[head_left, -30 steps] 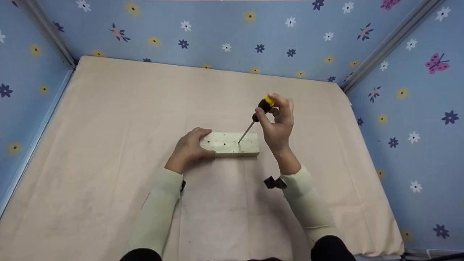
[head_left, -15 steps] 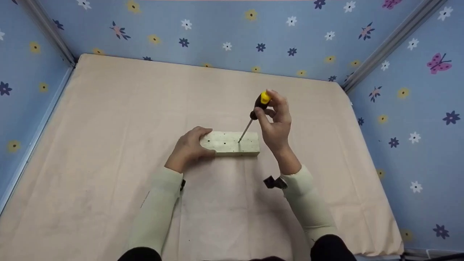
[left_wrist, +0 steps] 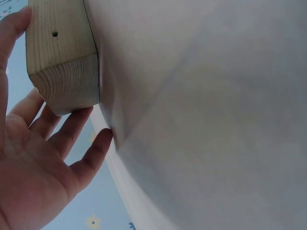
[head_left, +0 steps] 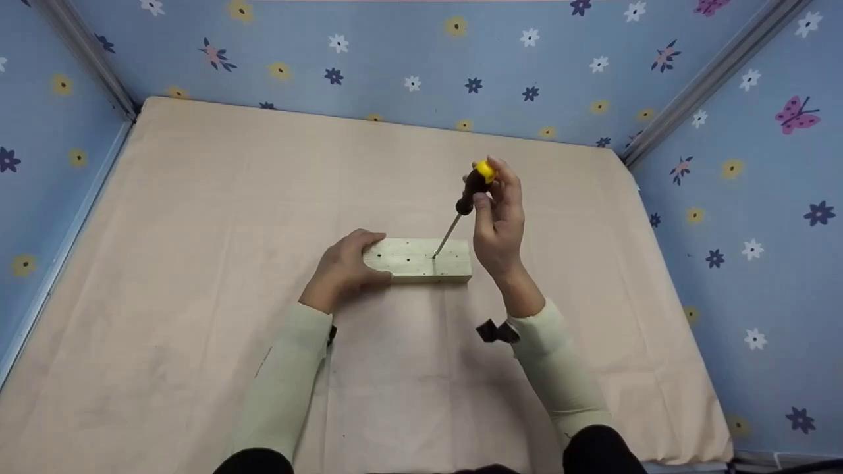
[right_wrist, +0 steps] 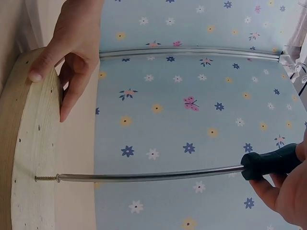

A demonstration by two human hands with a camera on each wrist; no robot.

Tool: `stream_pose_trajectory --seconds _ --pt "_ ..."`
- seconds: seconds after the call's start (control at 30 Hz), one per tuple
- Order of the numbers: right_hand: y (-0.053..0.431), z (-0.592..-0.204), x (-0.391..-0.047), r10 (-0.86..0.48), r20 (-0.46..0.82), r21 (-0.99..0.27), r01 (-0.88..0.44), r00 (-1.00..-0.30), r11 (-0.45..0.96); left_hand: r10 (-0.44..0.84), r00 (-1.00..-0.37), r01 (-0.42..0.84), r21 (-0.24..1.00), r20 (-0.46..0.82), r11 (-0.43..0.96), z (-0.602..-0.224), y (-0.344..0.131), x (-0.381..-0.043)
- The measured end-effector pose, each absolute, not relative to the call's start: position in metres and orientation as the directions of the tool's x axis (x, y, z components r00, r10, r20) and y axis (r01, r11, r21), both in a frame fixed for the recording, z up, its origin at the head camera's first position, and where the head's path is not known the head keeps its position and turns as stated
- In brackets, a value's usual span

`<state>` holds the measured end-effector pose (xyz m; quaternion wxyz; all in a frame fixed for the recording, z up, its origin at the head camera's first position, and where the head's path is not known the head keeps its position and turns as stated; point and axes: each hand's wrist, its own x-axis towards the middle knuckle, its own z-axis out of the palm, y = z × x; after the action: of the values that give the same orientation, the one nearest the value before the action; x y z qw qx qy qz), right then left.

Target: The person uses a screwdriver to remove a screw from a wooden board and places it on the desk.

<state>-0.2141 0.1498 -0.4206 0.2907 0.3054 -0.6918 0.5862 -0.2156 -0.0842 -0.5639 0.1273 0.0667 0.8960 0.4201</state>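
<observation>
One screw (right_wrist: pixel 46 178), standing partly out of the upper face of the wooden block (head_left: pixel 421 268), on the cloth-covered surface (head_left: pixel 263 171). With left hand (head_left: pixel 342 266), gripping the block's end; with right hand (head_left: pixel 498 227), holding the screwdriver (head_left: pixel 471 188) by its handle, with tip at the screw's head. Probably driving it in; next, to turn more, keeping straight in line.

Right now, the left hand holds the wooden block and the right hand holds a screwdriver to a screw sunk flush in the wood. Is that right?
No: the screw isn't flush; the right wrist view shows it sticking out of the wooden block. The left hand does hold the block, the right hand the screwdriver.
</observation>
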Motion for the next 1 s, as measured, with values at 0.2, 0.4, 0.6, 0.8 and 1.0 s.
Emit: stream_pose_trajectory --seconds 0.2,0.4,0.6,0.8,1.0 --pt "0.151 -0.418 -0.213 -0.046 0.77 -0.625 -0.767 -0.636 0.145 0.229 -0.958 0.011 0.774 -0.173 0.633 -0.563 -0.084 -0.215" --pt "0.155 -0.415 -0.215 -0.015 0.775 -0.62 -0.766 -0.631 0.17 0.225 -0.957 0.001 0.772 -0.184 0.635 -0.564 -0.085 -0.216" --pt "0.159 -0.409 -0.218 0.009 0.791 -0.602 -0.776 -0.612 0.188 0.216 -0.957 -0.011 0.766 -0.194 0.642 -0.564 -0.084 -0.216" --pt "0.166 -0.4 -0.223 0.043 0.759 -0.645 -0.739 -0.65 0.194 0.214 -0.959 -0.004 0.763 -0.187 0.647 -0.564 -0.084 -0.215" --pt "0.175 -0.389 -0.23 0.079 0.699 -0.709 -0.676 -0.71 0.199 0.22 -0.962 0.01 0.786 -0.16 0.618 -0.563 -0.084 -0.213"
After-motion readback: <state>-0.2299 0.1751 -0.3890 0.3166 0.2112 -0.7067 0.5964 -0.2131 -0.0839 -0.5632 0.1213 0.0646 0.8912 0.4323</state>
